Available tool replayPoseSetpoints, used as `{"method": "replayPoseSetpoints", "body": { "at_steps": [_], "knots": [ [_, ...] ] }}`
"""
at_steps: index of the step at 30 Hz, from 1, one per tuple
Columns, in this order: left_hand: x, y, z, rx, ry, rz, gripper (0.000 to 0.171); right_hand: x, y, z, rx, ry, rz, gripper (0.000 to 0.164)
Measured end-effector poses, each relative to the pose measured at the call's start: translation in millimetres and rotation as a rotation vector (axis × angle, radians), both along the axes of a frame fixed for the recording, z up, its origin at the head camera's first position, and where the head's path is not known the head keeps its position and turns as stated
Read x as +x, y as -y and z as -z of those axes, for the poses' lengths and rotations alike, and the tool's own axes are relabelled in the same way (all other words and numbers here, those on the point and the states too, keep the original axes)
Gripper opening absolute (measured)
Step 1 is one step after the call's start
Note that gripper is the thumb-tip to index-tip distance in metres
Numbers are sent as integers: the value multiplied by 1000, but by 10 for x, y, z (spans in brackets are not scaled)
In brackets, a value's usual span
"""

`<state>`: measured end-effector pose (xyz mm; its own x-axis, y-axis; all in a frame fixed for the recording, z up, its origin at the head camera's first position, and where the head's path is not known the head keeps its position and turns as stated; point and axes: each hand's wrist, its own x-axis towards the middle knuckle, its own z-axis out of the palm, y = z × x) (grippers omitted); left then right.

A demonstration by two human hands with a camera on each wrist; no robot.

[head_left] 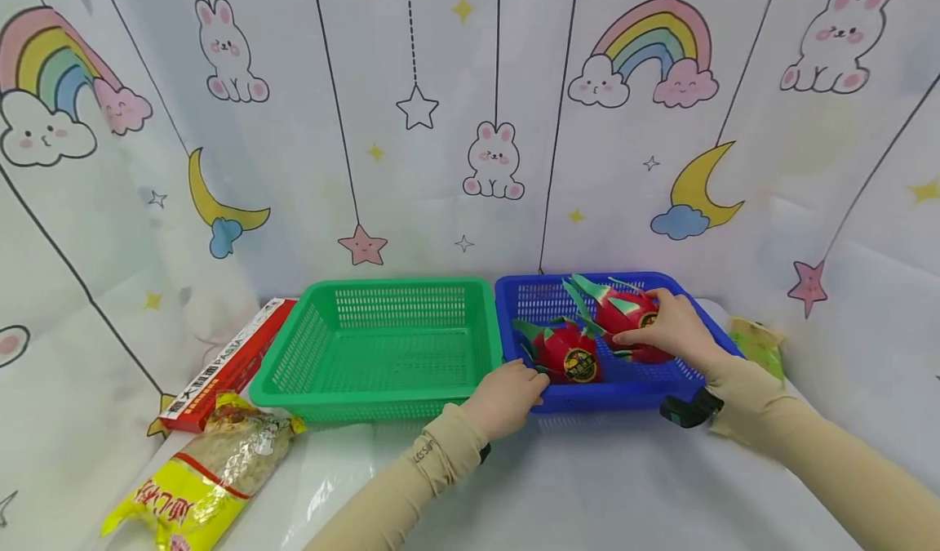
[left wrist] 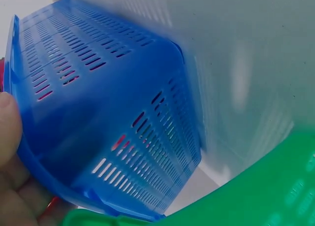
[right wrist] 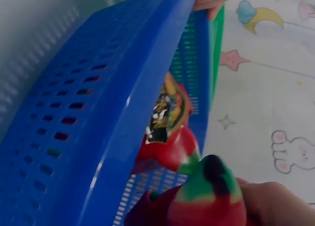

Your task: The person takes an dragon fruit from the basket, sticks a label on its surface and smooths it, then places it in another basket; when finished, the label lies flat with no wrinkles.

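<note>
My right hand [head_left: 671,331] grips a red dragon fruit [head_left: 620,309] with green leaf tips and a dark label, at the right side of a blue basket [head_left: 604,397]. In the right wrist view this held dragon fruit [right wrist: 206,206] shows its red and green end. Another labelled dragon fruit [head_left: 565,353] lies in the basket's left half. My left hand [head_left: 507,396] holds the basket's front left corner, and in the left wrist view its thumb [left wrist: 7,127] overlaps the blue rim. More red shows below my right palm, partly hidden.
Left of the blue basket, close beside it, stands a green basket [head_left: 374,411] with nothing in it. A red pasta box [head_left: 228,367] and a yellow bag of pasta [head_left: 213,477] lie at the left. A green packet [head_left: 760,347] sits behind my right forearm. A patterned curtain [head_left: 441,167] hangs behind.
</note>
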<state>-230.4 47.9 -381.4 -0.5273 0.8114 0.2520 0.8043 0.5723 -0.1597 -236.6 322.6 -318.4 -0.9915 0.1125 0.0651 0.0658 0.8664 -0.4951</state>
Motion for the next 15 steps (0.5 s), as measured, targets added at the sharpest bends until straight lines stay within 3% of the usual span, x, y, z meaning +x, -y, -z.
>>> {"method": "replayPoseSetpoints", "body": {
  "at_steps": [9,15],
  "knots": [
    [9,-33,-7,-7,22,-30,6,-236,-78,70,51,74,38,102],
    [5,-35,16,5,23,-30,6,-336,-99,97,74,150,36,90]
  ]
}}
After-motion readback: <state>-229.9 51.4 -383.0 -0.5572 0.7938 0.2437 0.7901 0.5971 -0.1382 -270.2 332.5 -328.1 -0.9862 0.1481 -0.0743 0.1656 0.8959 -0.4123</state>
